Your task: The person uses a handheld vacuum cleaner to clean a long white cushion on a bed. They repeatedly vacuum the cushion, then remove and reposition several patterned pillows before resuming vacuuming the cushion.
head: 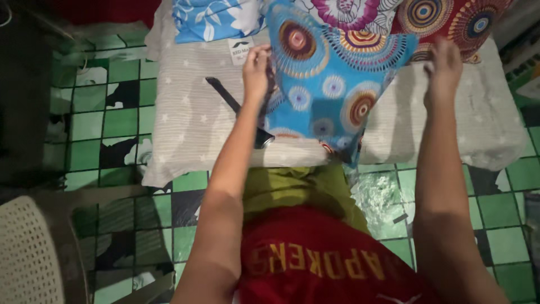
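Green tiled floor (121,121) carries a grey starred cushion (185,121), which stretches nearly from side to side. Over the cushion's middle hangs a blue circle-print cover (326,90), not yet spread flat. Left hand (256,70) pinches the cover's left edge; right hand (444,67) rests at its right edge, its grip unclear. Bare cushion lies free on both sides; a white chair (28,253) crowds the near left.

pillowcase (332,84): soft matt printed cloth | mattress (185,124): matt starred cloth | floor (118,121): glossy smooth tiles | chair (28,253): perforated plastic
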